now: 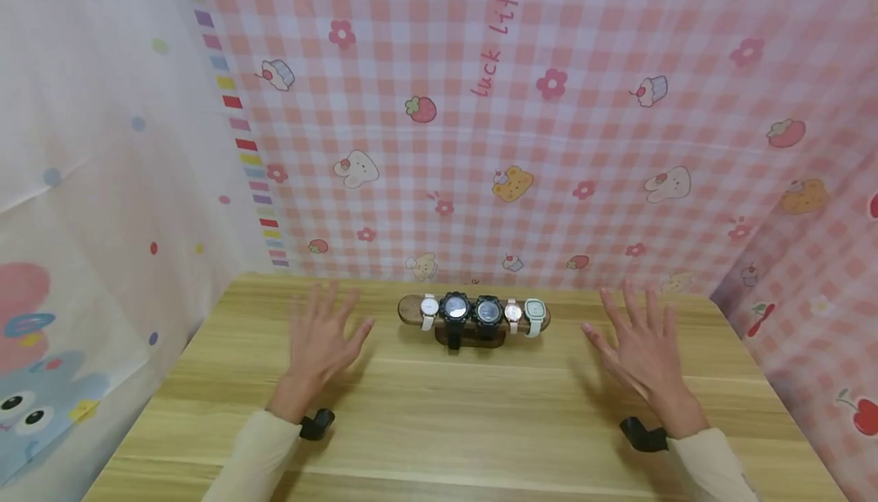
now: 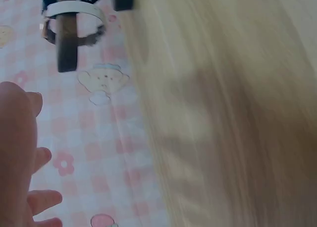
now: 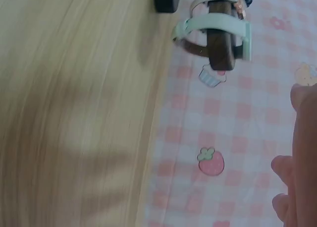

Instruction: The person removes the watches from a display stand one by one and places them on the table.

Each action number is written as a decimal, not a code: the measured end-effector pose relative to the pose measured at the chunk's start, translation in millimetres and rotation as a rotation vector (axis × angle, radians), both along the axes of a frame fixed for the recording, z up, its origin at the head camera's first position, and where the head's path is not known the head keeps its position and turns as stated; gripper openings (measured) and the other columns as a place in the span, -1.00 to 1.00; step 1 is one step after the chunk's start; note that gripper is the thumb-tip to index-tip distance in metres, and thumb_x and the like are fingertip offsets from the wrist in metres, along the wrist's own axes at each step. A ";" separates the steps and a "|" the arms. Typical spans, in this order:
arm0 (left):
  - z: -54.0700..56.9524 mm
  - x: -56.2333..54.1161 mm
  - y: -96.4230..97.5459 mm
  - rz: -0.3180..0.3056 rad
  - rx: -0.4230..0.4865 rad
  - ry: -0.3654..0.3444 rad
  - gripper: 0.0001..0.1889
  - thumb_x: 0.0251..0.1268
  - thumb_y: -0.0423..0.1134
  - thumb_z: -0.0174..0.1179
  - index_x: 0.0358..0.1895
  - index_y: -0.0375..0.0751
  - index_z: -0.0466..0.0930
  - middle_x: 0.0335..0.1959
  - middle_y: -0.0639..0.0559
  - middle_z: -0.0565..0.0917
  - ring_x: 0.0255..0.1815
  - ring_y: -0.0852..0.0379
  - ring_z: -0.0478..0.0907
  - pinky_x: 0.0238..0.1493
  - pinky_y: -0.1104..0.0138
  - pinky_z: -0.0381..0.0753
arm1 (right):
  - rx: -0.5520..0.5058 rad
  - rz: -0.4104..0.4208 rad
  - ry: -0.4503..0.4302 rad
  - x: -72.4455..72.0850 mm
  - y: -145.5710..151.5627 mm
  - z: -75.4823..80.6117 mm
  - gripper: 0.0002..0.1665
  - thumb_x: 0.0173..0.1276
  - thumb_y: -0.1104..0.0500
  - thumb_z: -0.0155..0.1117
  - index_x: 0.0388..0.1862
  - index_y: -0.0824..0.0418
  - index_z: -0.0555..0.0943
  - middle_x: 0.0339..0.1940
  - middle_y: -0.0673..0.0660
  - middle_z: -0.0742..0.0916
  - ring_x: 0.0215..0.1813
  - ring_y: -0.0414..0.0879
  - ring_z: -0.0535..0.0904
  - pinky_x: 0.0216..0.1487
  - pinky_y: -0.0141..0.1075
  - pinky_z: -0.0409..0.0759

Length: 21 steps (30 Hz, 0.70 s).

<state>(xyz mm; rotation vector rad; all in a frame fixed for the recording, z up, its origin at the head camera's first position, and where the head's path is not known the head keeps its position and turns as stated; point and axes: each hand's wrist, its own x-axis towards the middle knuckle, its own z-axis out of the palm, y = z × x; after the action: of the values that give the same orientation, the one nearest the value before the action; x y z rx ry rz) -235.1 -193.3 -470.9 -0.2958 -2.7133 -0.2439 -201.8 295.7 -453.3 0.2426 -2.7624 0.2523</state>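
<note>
Dark brown wood: the watch stand sits at 12 o'clock on the desk, near the far edge. Five watches looped along it: white watch at its 9 o'clock end, two black watches towards the middle, small rose-gold watch, mint watch at its 3 o'clock end.

Likely trouble: both ends overhang the base, so your weight on one end could tip it. A shove towards 12 could push it off the edge into the checked cloth. Tugging one watch might drag its close neighbour.

Your left hand: fingers spread apart, holding nothing; stand at their 3 o'clock, not touching. Your right hand: fingers likewise apart, nothing held; stand at their 9 o'clock, not touching. Whether your palms meet the desk: cannot tell.
</note>
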 end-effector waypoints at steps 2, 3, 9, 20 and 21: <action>-0.4 -2.0 4.3 -0.029 0.053 0.019 -0.34 0.37 0.22 0.08 0.43 -0.05 0.39 0.43 -0.29 0.35 0.48 -0.36 0.14 0.38 -0.34 0.05 | -0.042 0.017 0.000 -1.4 -3.7 -0.3 -0.15 0.51 -0.32 -0.09 0.57 0.14 0.17 0.56 0.42 0.16 0.58 0.42 -0.20 0.45 0.37 -0.29; -0.1 -2.9 6.7 -0.042 0.087 0.023 -0.34 0.38 0.19 0.10 0.42 -0.07 0.39 0.41 -0.30 0.37 0.46 -0.36 0.17 0.37 -0.33 0.09 | -0.066 0.028 0.003 -2.3 -5.7 -0.1 -0.16 0.51 -0.30 -0.07 0.57 0.15 0.18 0.55 0.44 0.17 0.56 0.43 -0.16 0.44 0.38 -0.25; 4.4 -8.3 24.2 -0.107 0.289 0.027 -0.39 0.40 0.06 0.17 0.41 -0.16 0.40 0.31 -0.33 0.48 0.31 -0.36 0.38 0.23 -0.33 0.30 | -0.186 0.080 0.053 -8.4 -16.0 1.8 -0.19 0.51 -0.17 0.07 0.53 0.28 0.22 0.48 0.49 0.26 0.47 0.45 0.05 0.39 0.38 -0.07; 5.6 -18.8 42.1 -0.155 0.595 -0.139 -0.42 0.45 -0.05 0.16 0.44 -0.20 0.34 0.36 -0.25 0.45 0.37 -0.30 0.36 0.37 -0.18 0.28 | -0.468 0.127 0.020 -15.8 -31.6 6.6 -0.25 0.46 0.00 0.22 0.47 0.36 0.29 0.42 0.51 0.34 0.41 0.50 0.18 0.29 0.44 0.13; 5.6 -19.0 42.9 -0.158 0.618 -0.162 -0.41 0.46 -0.05 0.15 0.45 -0.19 0.33 0.38 -0.24 0.44 0.38 -0.29 0.35 0.37 -0.16 0.29 | -0.485 0.124 0.002 -15.4 -32.8 7.4 -0.25 0.47 -0.01 0.21 0.48 0.35 0.28 0.42 0.51 0.33 0.41 0.50 0.18 0.28 0.44 0.14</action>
<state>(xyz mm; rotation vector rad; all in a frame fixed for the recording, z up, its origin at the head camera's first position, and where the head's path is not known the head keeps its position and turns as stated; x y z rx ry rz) -254.1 -150.4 -465.3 -0.3126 -2.6031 -1.1607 -217.2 262.9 -446.0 0.2826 -2.5852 0.9326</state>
